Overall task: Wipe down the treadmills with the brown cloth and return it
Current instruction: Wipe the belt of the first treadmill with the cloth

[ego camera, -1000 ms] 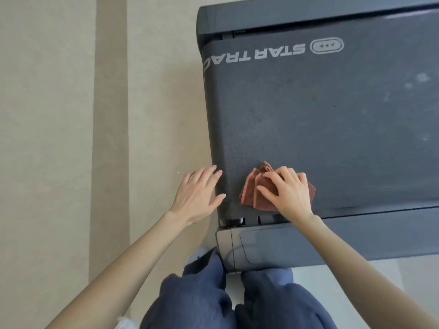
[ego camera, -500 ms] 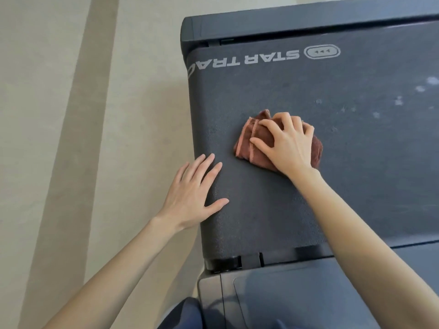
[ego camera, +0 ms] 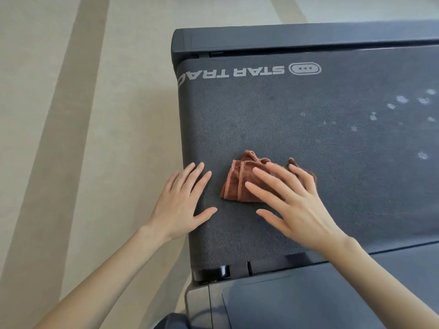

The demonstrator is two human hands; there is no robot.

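The brown cloth [ego camera: 240, 184] lies bunched on the dark treadmill belt [ego camera: 297, 119], near the belt's left end. My right hand [ego camera: 292, 200] lies over the cloth's right part with its fingers straight and spread, pressing down on it. My left hand [ego camera: 183, 200] rests flat on the belt's left edge, just left of the cloth and not touching it. White lettering STAR TRAC [ego camera: 232, 73] runs along the belt's far side.
Several pale spots [ego camera: 401, 99] mark the belt at the right. The treadmill's grey side rails [ego camera: 297, 39] run along the far and near sides. Beige floor [ego camera: 83, 138] lies to the left. Dark trousers [ego camera: 171, 321] show at the bottom edge.
My right hand has pulled the cloth back toward me along the belt and its fingers have straightened and spread. My left hand stays on the belt's left edge.
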